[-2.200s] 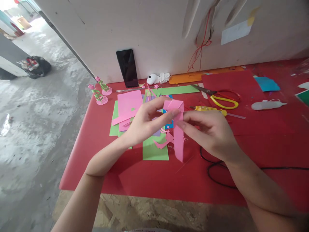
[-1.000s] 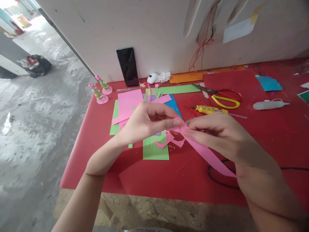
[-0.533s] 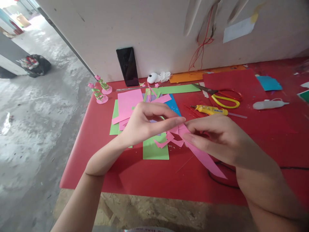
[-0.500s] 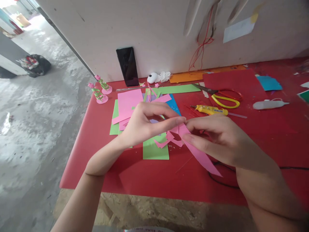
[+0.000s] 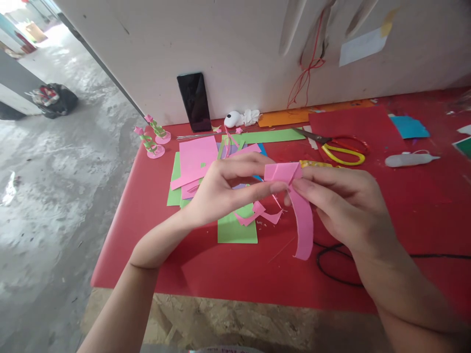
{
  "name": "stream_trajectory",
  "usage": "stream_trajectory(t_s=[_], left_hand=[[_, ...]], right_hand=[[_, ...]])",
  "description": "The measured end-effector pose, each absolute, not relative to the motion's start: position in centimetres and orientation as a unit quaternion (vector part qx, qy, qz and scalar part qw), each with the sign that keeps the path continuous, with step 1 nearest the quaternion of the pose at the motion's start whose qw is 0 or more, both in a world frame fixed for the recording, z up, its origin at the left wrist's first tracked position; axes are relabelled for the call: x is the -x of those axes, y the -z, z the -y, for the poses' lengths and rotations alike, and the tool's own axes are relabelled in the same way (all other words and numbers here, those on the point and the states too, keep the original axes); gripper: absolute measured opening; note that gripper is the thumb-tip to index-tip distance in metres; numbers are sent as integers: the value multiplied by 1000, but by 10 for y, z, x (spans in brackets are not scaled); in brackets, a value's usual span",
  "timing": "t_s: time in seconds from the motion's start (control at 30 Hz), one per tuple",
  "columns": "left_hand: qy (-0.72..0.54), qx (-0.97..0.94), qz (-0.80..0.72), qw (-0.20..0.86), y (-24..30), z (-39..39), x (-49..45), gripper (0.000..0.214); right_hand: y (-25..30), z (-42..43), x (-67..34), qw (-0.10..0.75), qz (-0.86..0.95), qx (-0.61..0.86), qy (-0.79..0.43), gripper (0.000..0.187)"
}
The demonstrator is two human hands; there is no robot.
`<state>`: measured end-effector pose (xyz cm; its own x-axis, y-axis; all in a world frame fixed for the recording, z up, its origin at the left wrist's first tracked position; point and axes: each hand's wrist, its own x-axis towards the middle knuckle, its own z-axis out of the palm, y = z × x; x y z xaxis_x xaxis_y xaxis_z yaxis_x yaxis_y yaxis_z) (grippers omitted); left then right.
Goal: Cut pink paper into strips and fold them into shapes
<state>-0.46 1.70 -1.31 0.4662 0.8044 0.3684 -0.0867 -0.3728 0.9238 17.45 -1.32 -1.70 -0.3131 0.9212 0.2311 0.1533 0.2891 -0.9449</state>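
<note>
Both hands meet above the red table [image 5: 154,255] and pinch a pink paper strip [image 5: 303,220]. My left hand [image 5: 228,189] closes thumb and forefinger on the strip's folded top part. My right hand [image 5: 346,206] grips the same fold from the right. The loose tail of the strip hangs down and curls toward me. Under the hands lie pink scraps [image 5: 265,213] and a green sheet [image 5: 235,230].
Pink and green sheets [image 5: 195,157] lie at the left, two small paper ornaments [image 5: 152,142] near the table's left corner. A black phone [image 5: 193,102] leans on the wall. Yellow-handled scissors [image 5: 340,152], a glue bottle [image 5: 408,159] and a black cable [image 5: 331,267] sit to the right.
The hands have lifted the strip a little and turned it. Its tail, which pointed down to the right, now hangs nearly straight down. The folded top now shows as a flat pink patch.
</note>
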Motion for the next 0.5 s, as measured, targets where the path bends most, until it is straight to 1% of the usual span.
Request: stream_trajectory(t_s=[0.13, 0.33, 0.4, 0.5], left_hand=[[-478, -687, -274, 473, 15, -17, 2, 19], [-497, -708, -260, 429, 17, -17, 2, 20], [-508, -721, -251, 398, 18, -18, 3, 17], [-524, -747, -229, 340, 18, -18, 4, 9]], right_hand=[[18, 14, -168, 473, 662, 391, -430, 39], [9, 15, -164, 471, 724, 375, -337, 35], [9, 15, -165, 478, 742, 366, -295, 30], [12, 16, -165, 511, 730, 373, -259, 14]])
